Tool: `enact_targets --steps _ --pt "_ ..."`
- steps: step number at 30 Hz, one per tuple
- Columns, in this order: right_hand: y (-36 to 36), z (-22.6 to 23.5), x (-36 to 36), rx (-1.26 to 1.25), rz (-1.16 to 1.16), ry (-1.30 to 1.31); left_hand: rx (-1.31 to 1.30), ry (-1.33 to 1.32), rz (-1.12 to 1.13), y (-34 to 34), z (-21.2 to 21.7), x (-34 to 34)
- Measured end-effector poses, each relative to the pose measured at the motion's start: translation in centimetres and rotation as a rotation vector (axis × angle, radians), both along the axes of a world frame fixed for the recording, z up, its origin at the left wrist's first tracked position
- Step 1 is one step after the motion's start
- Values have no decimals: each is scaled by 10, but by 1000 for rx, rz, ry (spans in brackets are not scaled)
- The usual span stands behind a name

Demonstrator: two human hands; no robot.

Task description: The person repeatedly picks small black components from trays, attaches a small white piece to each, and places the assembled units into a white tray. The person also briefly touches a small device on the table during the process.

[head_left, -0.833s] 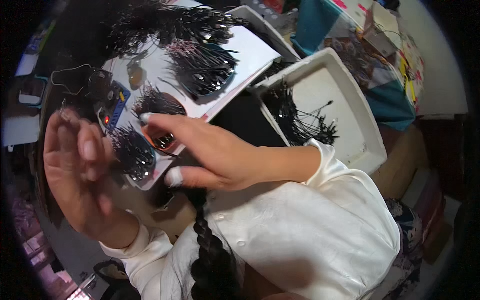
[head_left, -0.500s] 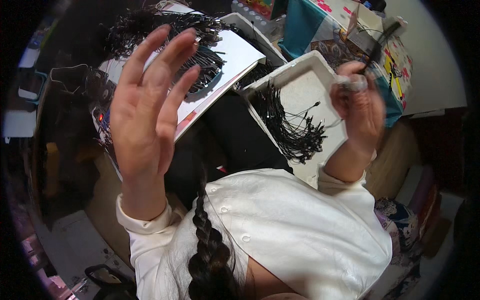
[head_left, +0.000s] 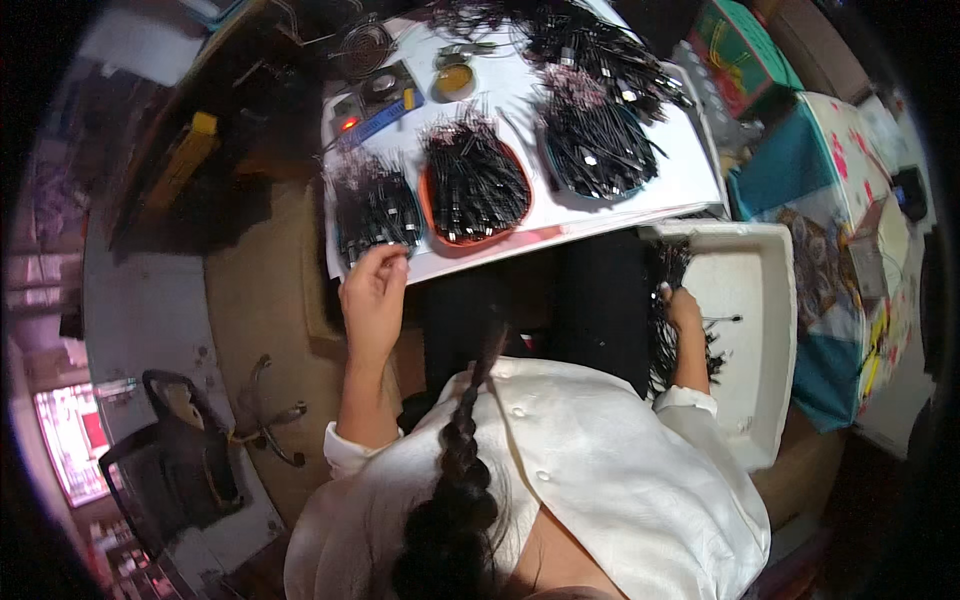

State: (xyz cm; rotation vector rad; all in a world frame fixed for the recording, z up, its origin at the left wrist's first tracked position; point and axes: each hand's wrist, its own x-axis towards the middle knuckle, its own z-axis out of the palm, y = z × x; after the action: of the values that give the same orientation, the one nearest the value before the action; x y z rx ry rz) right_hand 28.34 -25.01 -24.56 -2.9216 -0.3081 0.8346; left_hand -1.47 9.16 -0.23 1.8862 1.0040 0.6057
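Note:
My left hand is at the front edge of the white table, its thumb and fingers brought together beside the small bowlful of black cables at the left. What lies between those fingertips is too small to make out. Lower on the right, my right hand reaches into a white foam box, its fingers curled around part of a bundle of black cables lying along the box's left side. Silver connector ends show on many cables. The right fingertips are partly hidden among them.
An orange bowl and a blue bowl, both full of black cables, stand on the white table. Behind them are a small device with a red light, a dish and a loose cable heap. A patterned cloth hangs at the right.
My view has swung toward the left. Both raised hands have come down: the left to the bowl at the table edge, the right, which held a black cable, into the foam box.

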Motion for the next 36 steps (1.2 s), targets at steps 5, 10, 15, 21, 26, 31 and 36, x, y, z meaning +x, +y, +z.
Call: enact_targets --steps 5,10,15,21,26,31,36 --pt "50 143 -10 430 202 -69 603 253 176 51 17 11" --pt "149 250 -61 888 484 -150 653 557 162 82 6 38" --pt "247 272 -92 881 757 -189 551 545 195 86 0 42" --pt "299 266 -112 905 854 -204 301 260 270 95 1 31" --pt "279 256 -93 752 715 -323 156 -116 304 102 9 23" --pt "281 246 -87 708 612 -427 -83 -586 169 78 23 23" --pt "300 243 -84 627 654 -414 -513 -803 21 45 22 32"
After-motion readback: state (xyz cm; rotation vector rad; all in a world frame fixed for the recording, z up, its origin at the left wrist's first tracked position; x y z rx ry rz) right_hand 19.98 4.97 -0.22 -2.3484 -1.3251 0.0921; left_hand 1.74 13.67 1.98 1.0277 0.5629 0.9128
